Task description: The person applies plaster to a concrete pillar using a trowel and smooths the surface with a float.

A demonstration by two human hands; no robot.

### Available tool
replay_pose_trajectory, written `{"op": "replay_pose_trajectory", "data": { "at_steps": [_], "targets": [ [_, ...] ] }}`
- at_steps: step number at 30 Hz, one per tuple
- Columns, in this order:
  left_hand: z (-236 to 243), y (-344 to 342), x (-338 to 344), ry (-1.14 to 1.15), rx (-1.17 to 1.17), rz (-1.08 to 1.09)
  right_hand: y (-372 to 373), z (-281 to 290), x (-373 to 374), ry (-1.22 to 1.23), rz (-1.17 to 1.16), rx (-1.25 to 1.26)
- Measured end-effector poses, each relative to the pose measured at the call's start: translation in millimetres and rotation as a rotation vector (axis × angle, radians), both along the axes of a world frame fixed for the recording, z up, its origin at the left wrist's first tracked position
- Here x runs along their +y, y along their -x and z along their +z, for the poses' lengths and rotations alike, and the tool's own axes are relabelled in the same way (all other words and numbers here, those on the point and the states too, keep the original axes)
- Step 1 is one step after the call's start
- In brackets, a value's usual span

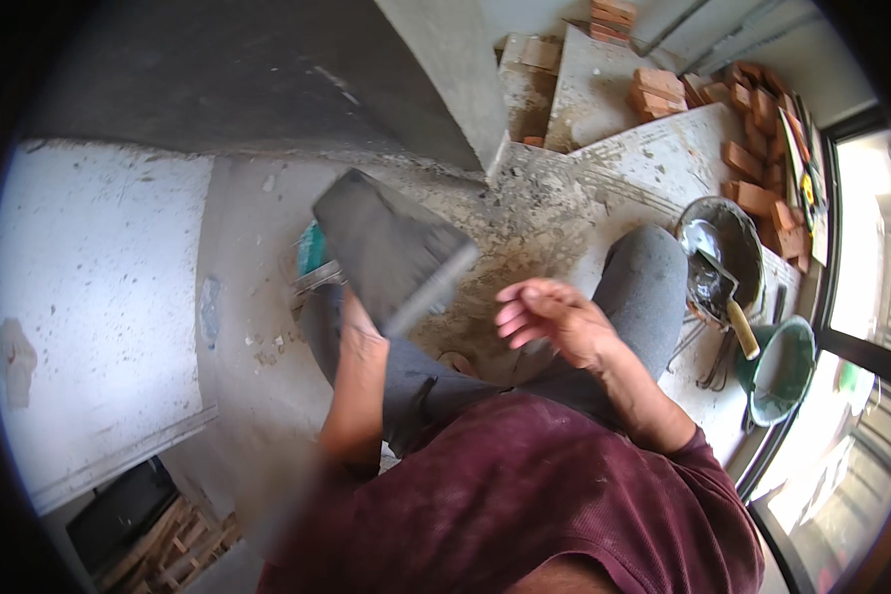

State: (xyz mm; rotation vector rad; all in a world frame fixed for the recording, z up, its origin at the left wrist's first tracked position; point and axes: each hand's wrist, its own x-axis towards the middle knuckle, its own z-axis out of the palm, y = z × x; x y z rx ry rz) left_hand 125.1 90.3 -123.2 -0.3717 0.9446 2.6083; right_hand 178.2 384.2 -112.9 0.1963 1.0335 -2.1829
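A flat, rectangular, grey-smeared board (391, 247) is held up above the grey-trousered left thigh (416, 386), the left hand (358, 322) apparently gripping it from beneath. It looks stiff and fairly light, possibly slippery where wet; a hold under its middle should balance it best. The right hand (556, 319) is empty, its grip loosely open. The left fingers and any handle are hidden; the board's near edge is blurred, and the turquoise-green piece (312, 247) behind is unclear.

A dark grey wall (267, 79) rises from the far-left edge of the stained floor (257, 257); black-framed windows (861, 243) along its right edge let in bright light
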Motion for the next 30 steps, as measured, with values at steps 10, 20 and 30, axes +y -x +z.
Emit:
{"op": "replay_pose_trajectory", "data": {
  "at_steps": [10,20,30],
  "targets": [
    [-24.4,7.3,74.6,0.035,0.208,-0.622,-0.5,-7.4,-36.3,0.545,-0.236,-0.495],
    [-75.6,39.7,41.0,0.629,0.625,-0.628,-64.1,-2.8,256.2,-2.352,-0.184,0.531],
    [-0.4,70.6,324.8,0.014,-0.031,-0.946,-145.0,-34.0,292.2,-2.102,0.133,0.109]
  ]
}}
